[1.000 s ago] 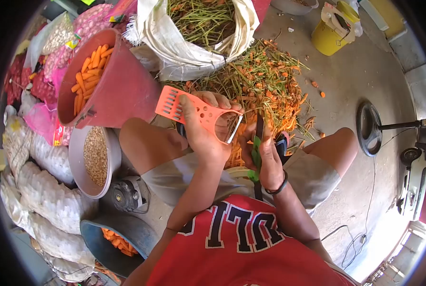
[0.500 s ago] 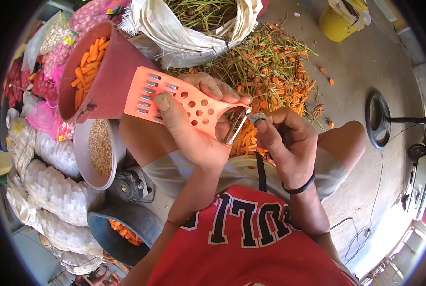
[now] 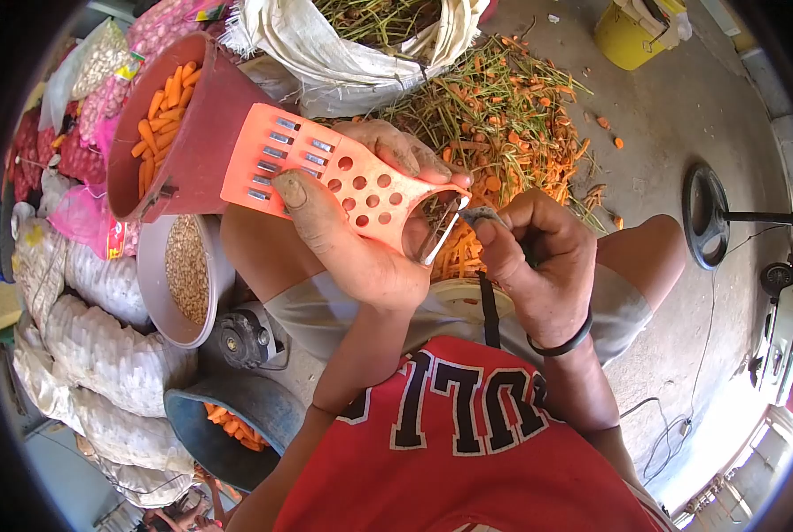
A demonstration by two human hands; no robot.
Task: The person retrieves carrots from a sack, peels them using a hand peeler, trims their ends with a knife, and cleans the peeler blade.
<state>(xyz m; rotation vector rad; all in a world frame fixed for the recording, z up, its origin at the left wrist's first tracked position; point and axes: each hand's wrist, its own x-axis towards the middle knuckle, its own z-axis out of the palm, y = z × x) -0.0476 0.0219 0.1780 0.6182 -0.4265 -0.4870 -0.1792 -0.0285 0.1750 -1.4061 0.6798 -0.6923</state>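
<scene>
An orange plastic vegetable peeler with grater slots and round holes [image 3: 368, 168] lies across my left hand [image 3: 361, 266]. The thumb presses on its face and the fingers wrap behind it. Its metal blade end points right. Close beside that blade, my right hand [image 3: 547, 266] is closed in a pinch, a black band round its wrist. A small greyish piece [image 3: 481, 215] shows at the right fingertips; I cannot make out what it is. Orange peelings [image 3: 459, 253] lie below the blade, between my knees.
A red bucket of peeled carrots [image 3: 215, 115] tilts at left, above a pale basin of grain-like bits [image 3: 153, 297]. A blue tub [image 3: 277, 412] holds more carrots. Ahead are a white sack of stems [image 3: 343, 75] and a heap of carrot scraps [image 3: 512, 133]. A yellow bucket [image 3: 625, 40] stands far right.
The peeler has tilted slightly and shifted a little left in my left hand's grip. My right fingertips remain near the blade end, moved slightly.
</scene>
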